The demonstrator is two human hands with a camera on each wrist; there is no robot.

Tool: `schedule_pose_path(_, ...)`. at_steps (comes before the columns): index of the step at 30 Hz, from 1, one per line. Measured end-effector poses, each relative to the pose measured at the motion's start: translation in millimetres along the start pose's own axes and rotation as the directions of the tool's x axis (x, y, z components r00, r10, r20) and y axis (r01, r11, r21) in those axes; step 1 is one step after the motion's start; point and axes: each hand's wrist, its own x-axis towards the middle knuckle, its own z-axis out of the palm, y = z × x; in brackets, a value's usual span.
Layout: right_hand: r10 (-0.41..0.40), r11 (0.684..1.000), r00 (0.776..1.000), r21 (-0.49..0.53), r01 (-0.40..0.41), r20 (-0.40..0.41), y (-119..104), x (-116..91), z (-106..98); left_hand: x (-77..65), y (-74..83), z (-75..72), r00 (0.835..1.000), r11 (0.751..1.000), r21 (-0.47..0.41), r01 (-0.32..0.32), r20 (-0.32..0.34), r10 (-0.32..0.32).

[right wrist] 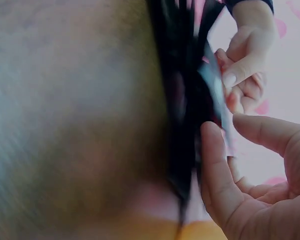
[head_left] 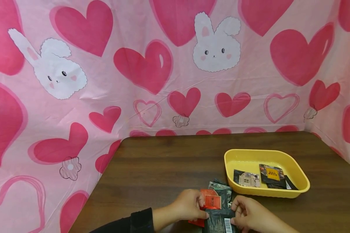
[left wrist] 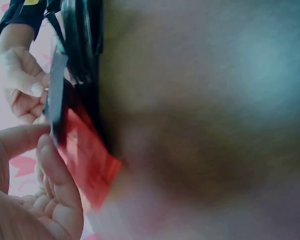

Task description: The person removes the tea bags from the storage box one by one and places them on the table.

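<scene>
A black sachet (head_left: 216, 220) with a white barcode label lies at the near edge of the table, between both hands. My left hand (head_left: 187, 204) pinches its left edge between thumb and fingers. On the opposite edge, my right hand (head_left: 249, 212) pinches the same sachet. Beneath and behind it is a loose pile of sachets, with a red-and-dark one (head_left: 212, 202) on top and a greenish one (head_left: 220, 186) poking out at the back. In the left wrist view the held sachet (left wrist: 57, 90) stands edge-on, with a red sachet (left wrist: 90, 160) beside it.
A yellow plastic basket (head_left: 268, 193) stands to the right behind the pile, holding several sachets, one with a yellow label (head_left: 272, 174). The brown wooden table (head_left: 169, 161) backs onto a pink cloth (head_left: 151, 110) printed with hearts and rabbits.
</scene>
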Motion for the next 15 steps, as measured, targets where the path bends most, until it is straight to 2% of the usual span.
schedule_pose_path(2, 0.010, 1.000, 1.000, 0.021, -0.010, -0.024, -7, -5, -5, 5.8, 6.8, -3.0, 0.999, 0.998, 0.049, -0.032, -0.026, 0.033)
schedule_pose_path(4, -0.025, 1.000, 0.998, -0.002, 0.025, -0.056, -15, -8, -15, 15.3, 16.0, -6.1, 0.998, 0.998, 0.047, -0.051, -0.027, 0.052)
schedule_pose_path(6, -0.059, 0.996, 0.990, -0.079, 0.049, -0.126, -23, -11, -30, 28.6, 27.2, -8.3, 0.998, 0.998, 0.040, -0.054, -0.030, 0.055)
schedule_pose_path(8, -0.085, 0.983, 0.972, -0.178, 0.046, -0.219, -30, -12, -50, 46.0, 40.4, -10.0, 0.999, 0.999, 0.018, -0.039, -0.020, 0.039)
schedule_pose_path(11, -0.079, 0.942, 0.924, -0.331, -0.054, -0.375, -34, -12, -87, 76.0, 62.1, -7.8, 0.999, 0.999, -0.032, 0.020, -0.026, -0.020)
schedule_pose_path(13, -0.063, 0.898, 0.889, -0.414, -0.148, -0.454, -32, -10, -111, 97.6, 76.0, -3.7, 0.998, 0.995, -0.079, 0.058, -0.018, -0.060)
schedule_pose_path(15, -0.036, 0.850, 0.866, -0.472, -0.236, -0.499, -25, -8, -132, 118.2, 87.7, 2.4, 0.996, 0.990, -0.114, 0.087, -0.003, -0.088)
